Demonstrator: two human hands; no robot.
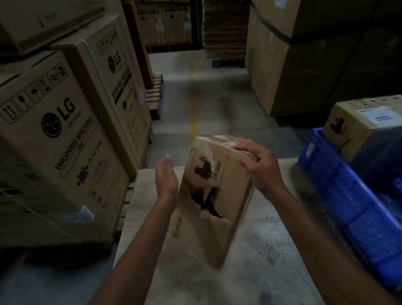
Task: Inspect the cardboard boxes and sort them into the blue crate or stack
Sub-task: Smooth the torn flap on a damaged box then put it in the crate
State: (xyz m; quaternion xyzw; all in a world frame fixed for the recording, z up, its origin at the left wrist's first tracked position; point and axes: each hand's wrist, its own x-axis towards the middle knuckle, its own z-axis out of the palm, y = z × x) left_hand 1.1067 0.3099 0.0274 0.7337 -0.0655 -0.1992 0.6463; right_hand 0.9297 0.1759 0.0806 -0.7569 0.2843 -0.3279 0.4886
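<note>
Only the head view is given, and much of it is dim and smeared by motion. The small brown cardboard box in the middle is blurred, so its dark print cannot be read. A jagged dark tear is seen low on the face turned toward the camera. Its lower end is smeared most of all, and it cannot be told whether that end rests on the pale flat cardboard sheet below or is held clear of it.

The box is held on end over the sheet, just left of the blue plastic crate. Its long axis runs from the near, low end up to the far end, with the top tilted slightly to the right. The printed, torn face is turned toward the camera and to the left.

The upper right corner of the box is gripped by the right hand, fingers curled over the edge. The left hand is held flat with straight fingers along the box's left side; contact at the palm cannot be confirmed.

A second brown cardboard box with a white label is seen at the crate's far end, its lower part hidden by the crate wall. The crate is cut off at the right edge. Large brown washing-machine cartons are stacked at the left.
</note>
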